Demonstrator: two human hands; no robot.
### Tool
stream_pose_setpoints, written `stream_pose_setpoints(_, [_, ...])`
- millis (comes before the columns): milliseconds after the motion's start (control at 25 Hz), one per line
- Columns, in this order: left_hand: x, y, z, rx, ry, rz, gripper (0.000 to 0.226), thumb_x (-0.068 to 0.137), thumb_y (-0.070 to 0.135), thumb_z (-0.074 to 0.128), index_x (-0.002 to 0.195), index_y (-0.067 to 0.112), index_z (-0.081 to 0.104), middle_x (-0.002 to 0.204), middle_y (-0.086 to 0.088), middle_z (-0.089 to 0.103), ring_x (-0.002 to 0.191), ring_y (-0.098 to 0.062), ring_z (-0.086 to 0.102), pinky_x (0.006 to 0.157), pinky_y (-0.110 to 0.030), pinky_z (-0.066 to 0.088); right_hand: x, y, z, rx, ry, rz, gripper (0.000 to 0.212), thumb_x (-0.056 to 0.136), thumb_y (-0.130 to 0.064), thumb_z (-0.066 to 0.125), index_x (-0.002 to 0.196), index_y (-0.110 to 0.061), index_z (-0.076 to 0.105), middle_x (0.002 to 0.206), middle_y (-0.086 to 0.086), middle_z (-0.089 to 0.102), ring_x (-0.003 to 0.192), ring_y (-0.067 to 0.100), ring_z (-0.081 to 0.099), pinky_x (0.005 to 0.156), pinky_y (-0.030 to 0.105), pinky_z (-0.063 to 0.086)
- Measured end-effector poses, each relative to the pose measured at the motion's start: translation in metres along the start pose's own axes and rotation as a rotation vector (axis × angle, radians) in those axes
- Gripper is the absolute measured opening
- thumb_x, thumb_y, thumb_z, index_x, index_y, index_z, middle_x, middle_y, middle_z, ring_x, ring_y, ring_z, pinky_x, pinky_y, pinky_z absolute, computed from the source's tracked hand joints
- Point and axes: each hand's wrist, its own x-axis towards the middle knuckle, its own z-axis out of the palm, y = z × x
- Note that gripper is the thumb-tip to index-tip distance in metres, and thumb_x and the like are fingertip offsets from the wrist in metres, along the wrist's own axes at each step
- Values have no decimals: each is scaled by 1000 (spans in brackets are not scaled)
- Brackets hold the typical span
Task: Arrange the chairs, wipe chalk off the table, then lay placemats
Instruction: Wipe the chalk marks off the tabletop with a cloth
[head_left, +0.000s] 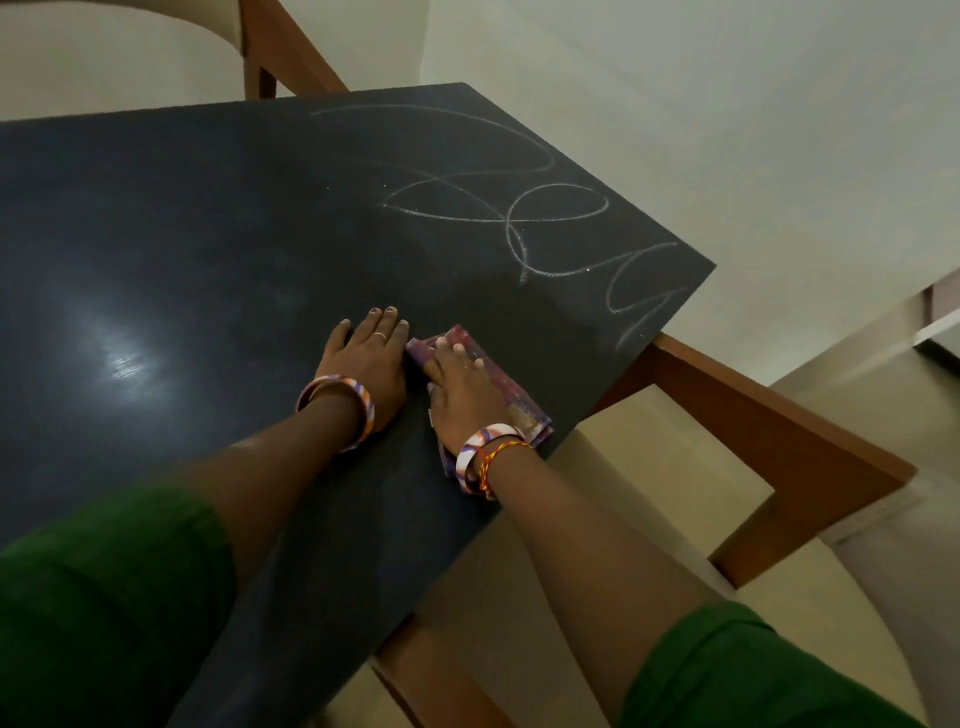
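A: Pressing down, our right hand (460, 387) lies flat, fingers straight, on the folded purple cloth (511, 400) near the right edge of the dark table (182, 249).

B: And our left hand (366, 353)?

A: It rests open on the tabletop just beside the cloth, holding nothing. We see chalk scribbles (519, 218) beyond, toward the far corner, with a wooden chair (769, 441) tucked at the right side.

The table (182, 249) lies bare left of and beyond the hands (363, 358); right of the table, a chair's wooden frame (779, 441) stands close against its edge.
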Motion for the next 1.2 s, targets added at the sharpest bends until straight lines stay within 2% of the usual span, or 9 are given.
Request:
stream_pose_setpoints(200, [-95, 17, 16, -83, 18, -115, 53, 100, 27, 29, 149, 16, 11, 157, -2, 3, 145, -18, 1, 116, -38, 0, -61, 5, 5, -85, -136, -95, 54, 99, -9, 37, 149, -18, 22, 156, 7, 20, 144, 31, 16, 115, 41, 20])
stream_pose_setpoints(400, [-202, 91, 36, -236, 110, -354, 54, 95, 24, 42, 145, 12, 25, 156, -9, 13, 144, -25, 7, 116, -41, 5, -165, 20, -23, -260, -287, -387, 42, 95, -9, 41, 135, -24, 45, 136, 9, 44, 121, 30, 48, 96, 33, 39])
stream_pose_setpoints(480, [-237, 135, 47, -295, 102, -372, 43, 92, 20, 49, 134, 15, 43, 152, -13, 24, 140, -29, 19, 114, -44, 16, -214, 44, -40, -393, -332, -452, 36, 97, -16, 41, 132, -23, 49, 130, 11, 49, 115, 30, 52, 86, 32, 40])
stream_pose_setpoints(600, [-273, 209, 55, -487, 143, -316, 23, 86, 13, 54, 107, 21, 58, 118, -10, 57, 109, -26, 51, 94, -39, 42, -275, 90, -69, -506, -280, -454, 35, 98, -19, 41, 132, -18, 47, 127, 10, 54, 115, 29, 53, 79, 30, 37])
stream_pose_setpoints(680, [-289, 257, 58, -506, 134, -280, 24, 88, 16, 54, 110, 21, 59, 104, -3, 62, 95, -19, 54, 93, -36, 39, -301, 126, -82, -676, -209, -477, 36, 97, -12, 41, 132, -16, 46, 129, 11, 53, 116, 29, 53, 85, 33, 42])
stream_pose_setpoints(760, [-295, 284, 64, -350, 80, -253, 21, 90, 33, 51, 103, 22, 63, 94, 3, 65, 94, -16, 57, 109, -45, 22, -316, 160, -80, -788, -166, -544, 37, 95, -5, 44, 130, -13, 46, 130, 14, 50, 117, 31, 52, 91, 36, 44])
stream_pose_setpoints(840, [-297, 291, 65, -233, 25, -285, 34, 90, 47, 46, 95, 20, 65, 86, 3, 66, 88, -14, 58, 112, -45, 11, -322, 191, -72, -798, -221, -578, 47, 91, 4, 45, 133, -17, 46, 132, 16, 45, 119, 33, 51, 94, 38, 43])
stream_pose_setpoints(1040, [-294, 292, 67, -155, 18, -315, 34, 95, 41, 39, 99, 19, 65, 90, 0, 68, 88, -14, 60, 114, -40, 10, -323, 208, -75, -731, -232, -568, 57, 94, 1, 46, 143, -24, 35, 148, 19, 30, 133, 36, 36, 108, 41, 35])
stream_pose_setpoints(1200, [-293, 294, 66, -167, 20, -361, 30, 95, 35, 41, 104, 20, 66, 95, 2, 67, 89, -11, 56, 113, -40, 14, -334, 194, -64, -810, -328, -725, 47, 94, -3, 42, 140, -14, 40, 139, 20, 41, 129, 35, 41, 100, 41, 37])
